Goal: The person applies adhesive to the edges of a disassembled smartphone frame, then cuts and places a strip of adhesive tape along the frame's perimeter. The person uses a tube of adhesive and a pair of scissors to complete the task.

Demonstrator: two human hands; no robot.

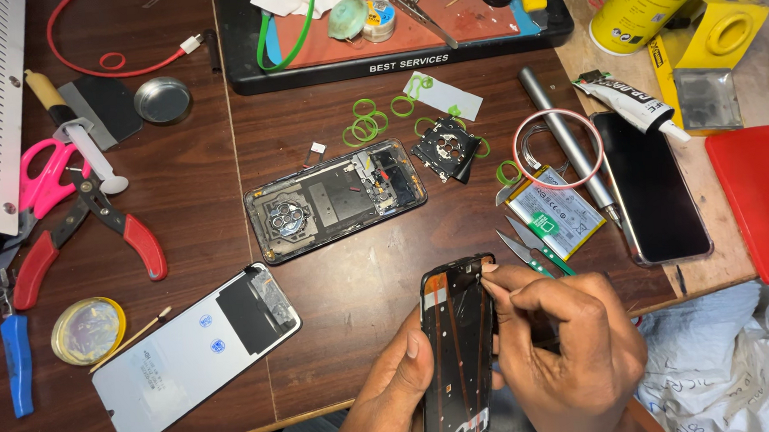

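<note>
The left hand (392,384) gripped the phone frame (458,351) from below; the right hand (563,346) pinched its top edge, apparently peeling residue; careful pulling was needed next

We note red-handled pliers (100,228) left of the open phone chassis (336,198); battery (555,210) right; detached screen (191,350) below-left.

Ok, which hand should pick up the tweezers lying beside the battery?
Probably the right hand: it sits just below the tweezers, pinching only the top edge of the phone frame. The left hand grips that frame from the far side.
</note>
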